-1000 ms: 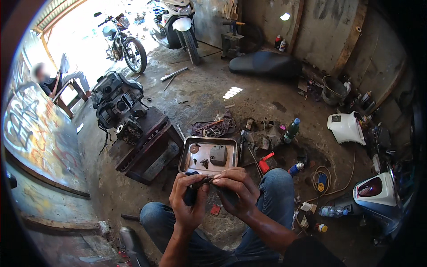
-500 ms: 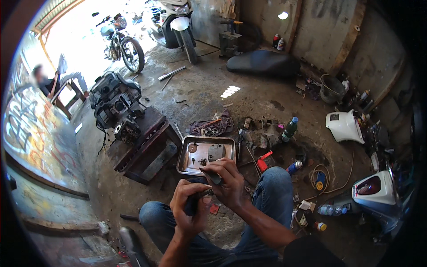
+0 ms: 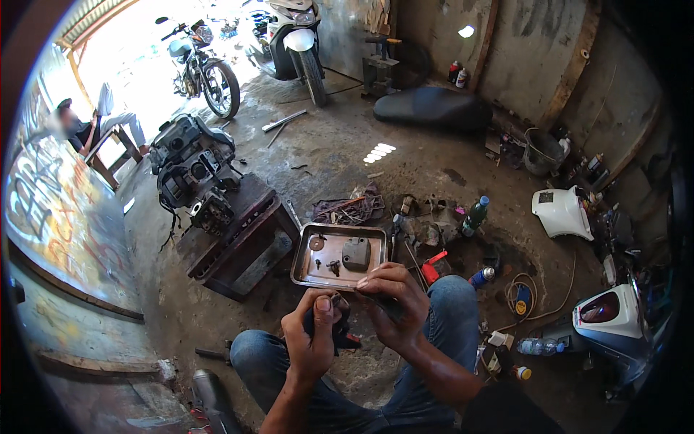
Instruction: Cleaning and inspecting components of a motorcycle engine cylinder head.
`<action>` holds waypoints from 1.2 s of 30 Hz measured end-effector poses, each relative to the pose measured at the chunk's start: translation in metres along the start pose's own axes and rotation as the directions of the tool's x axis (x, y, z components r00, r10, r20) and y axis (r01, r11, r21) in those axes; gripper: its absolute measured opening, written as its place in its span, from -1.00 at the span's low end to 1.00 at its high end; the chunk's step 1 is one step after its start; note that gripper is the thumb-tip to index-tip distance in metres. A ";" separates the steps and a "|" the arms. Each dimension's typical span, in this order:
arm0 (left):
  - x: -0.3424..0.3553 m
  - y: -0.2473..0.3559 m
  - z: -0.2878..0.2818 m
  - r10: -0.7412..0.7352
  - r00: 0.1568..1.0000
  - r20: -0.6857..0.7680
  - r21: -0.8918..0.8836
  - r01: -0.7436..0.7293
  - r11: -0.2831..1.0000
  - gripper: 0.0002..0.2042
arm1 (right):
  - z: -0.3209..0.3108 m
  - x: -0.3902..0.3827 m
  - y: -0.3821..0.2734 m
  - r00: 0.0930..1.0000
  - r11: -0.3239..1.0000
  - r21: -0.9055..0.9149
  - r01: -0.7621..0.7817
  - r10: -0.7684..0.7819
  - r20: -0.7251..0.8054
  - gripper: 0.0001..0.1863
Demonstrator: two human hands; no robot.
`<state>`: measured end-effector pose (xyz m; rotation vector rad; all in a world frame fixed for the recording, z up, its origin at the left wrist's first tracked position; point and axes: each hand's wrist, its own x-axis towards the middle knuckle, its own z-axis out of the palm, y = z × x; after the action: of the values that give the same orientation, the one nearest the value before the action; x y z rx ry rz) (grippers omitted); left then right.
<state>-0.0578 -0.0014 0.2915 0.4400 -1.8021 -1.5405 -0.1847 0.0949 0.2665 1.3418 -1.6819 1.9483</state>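
At the far left, a motorcycle engine rests on a low wooden table, well apart from the hands. Next comes the left hand, curled around a dark cloth with its thumb uppermost. Just beyond the hands, a metal tray carries a round disc, loose small parts and a grey metal cover. The right hand is bent by the tray's near rim, its fingers drawn together; shadow hides what, if anything, they grasp. A knuckle catching that rim could jolt the tray and scatter the small parts, and a trailing cloth fold could drag one out. Farther right, a red tool and a blue spray can sit near the right knee, where a careless leg shift could knock either.
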 end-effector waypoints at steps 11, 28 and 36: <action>-0.004 0.003 0.005 -0.106 0.994 0.008 0.085 0.105 0.991 -0.72 | -0.005 0.002 -0.004 0.961 0.937 -0.213 0.277 -0.272 0.056 -0.78; 0.000 0.017 0.010 -0.107 0.993 -0.044 0.221 0.114 0.969 -0.69 | -0.002 -0.001 -0.008 0.974 0.927 -0.297 0.228 -0.219 0.062 -0.68; -0.003 0.012 0.009 -0.080 0.996 -0.044 0.218 0.088 0.972 -0.71 | -0.007 -0.001 -0.014 0.971 0.934 -0.266 0.237 -0.219 0.096 -0.66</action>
<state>-0.0600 0.0095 0.3022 0.6530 -1.9572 -1.3846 -0.1779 0.1060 0.2753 1.4309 -1.6665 1.4959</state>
